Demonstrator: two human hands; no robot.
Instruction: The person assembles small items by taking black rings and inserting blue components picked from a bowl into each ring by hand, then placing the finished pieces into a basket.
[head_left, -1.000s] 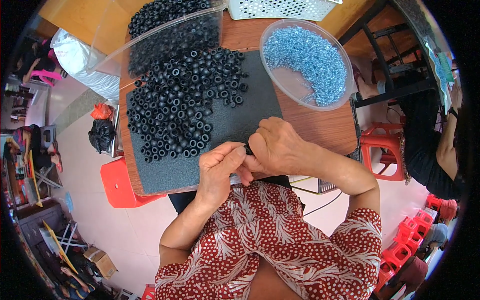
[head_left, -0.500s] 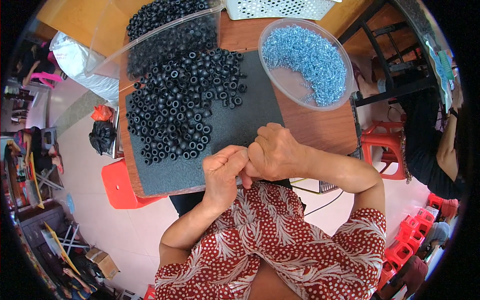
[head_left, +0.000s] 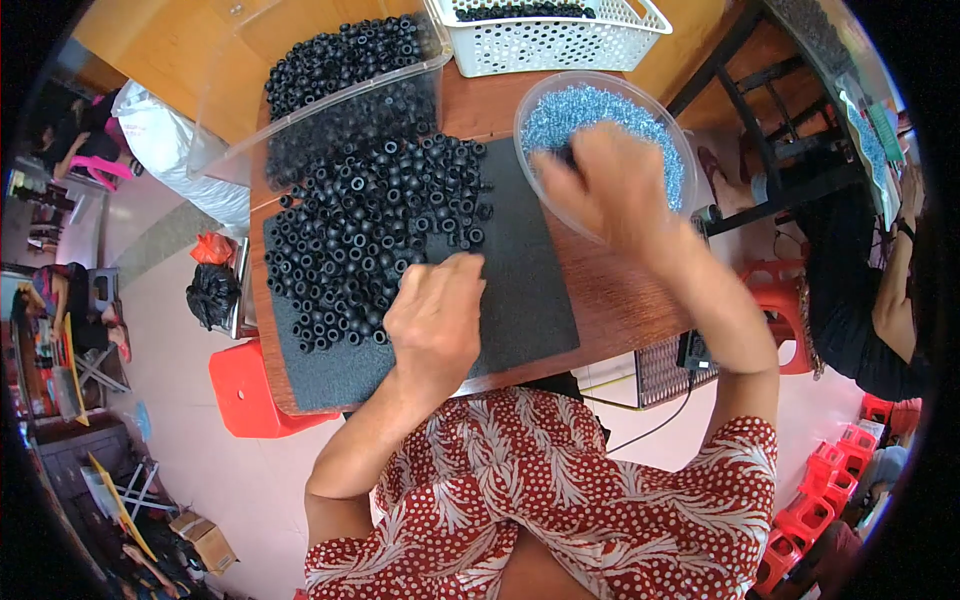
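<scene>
My left hand (head_left: 435, 315) is curled over the near right edge of a heap of small black ring-like caps (head_left: 350, 220), which have round open ends. Its back faces up and hides whatever its closed fingers hold. Over a round clear plastic tub (head_left: 527, 185) is my right hand (head_left: 612, 190), smeared by motion. A dark patch shows beside its thumb, too blurred to name. Small shiny blue pieces (head_left: 585, 105) fill much of the tub. Under the heap lies a dark grey mat (head_left: 525, 300) on the brown wooden table (head_left: 625, 285).
A clear bin (head_left: 225, 165) of black caps stands at the far left, beside a white perforated basket (head_left: 540, 48) with dark pieces. Red stools (head_left: 243, 390) flank the table. Another person's arm (head_left: 893, 290) shows at the right.
My hands were together at the table's near edge. They have parted: the right has moved up and right over the tub, the left slightly up to the heap. The whole view has shifted a little.
</scene>
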